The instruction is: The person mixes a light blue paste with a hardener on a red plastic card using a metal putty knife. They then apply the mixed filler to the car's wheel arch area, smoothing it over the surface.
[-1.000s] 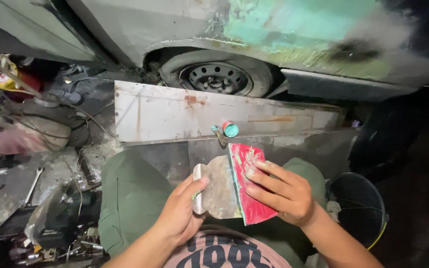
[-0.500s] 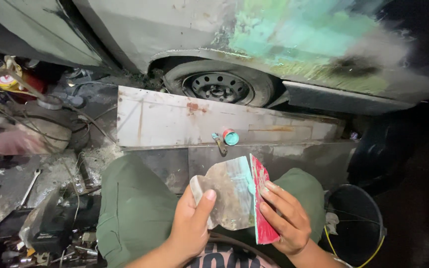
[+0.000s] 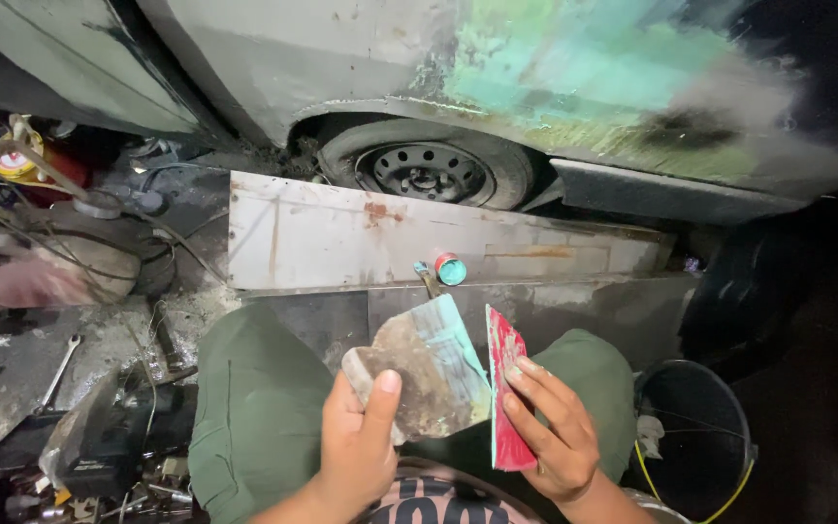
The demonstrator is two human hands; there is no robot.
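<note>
Currently both hands sit at 6 o'clock in the head view, over the person's lap in green trousers (image 3: pixel 254 417). Left hand (image 3: pixel 356 451) is clenched around a grey, filler-caked spreader board (image 3: pixel 424 374), thumb on its face, fingers behind it; the board carries a turquoise smear along its 1 o'clock edge. Right hand (image 3: pixel 550 427) grasps a red plastic spreader (image 3: pixel 504 388), held edge-on and nearly upright, fingers wrapped over its right side. The red spreader's edge is touching or just beside the board's right edge; cannot tell which. At 12 o'clock from the hands a long rusty metal panel (image 3: pixel 341 238) lies flat on the ground, with a small turquoise-and-red lidded can (image 3: pixel 450 269) standing on its near edge. Behind the panel, a car wheel (image 3: pixel 429 170) with black steel rim sits in the arch of a grey car body (image 3: pixel 361 58), which has a patch of turquoise filler (image 3: pixel 584 68) at 1 o'clock. At 4 o'clock, a black bucket (image 3: pixel 695 427) with yellow rim trim is just beside the right knee. At 9 o'clock, a wrench (image 3: pixel 58 367) lies on the dusty floor; tangled cables and dark tools fill 8 o'clock, details too blurred to tell.
</note>
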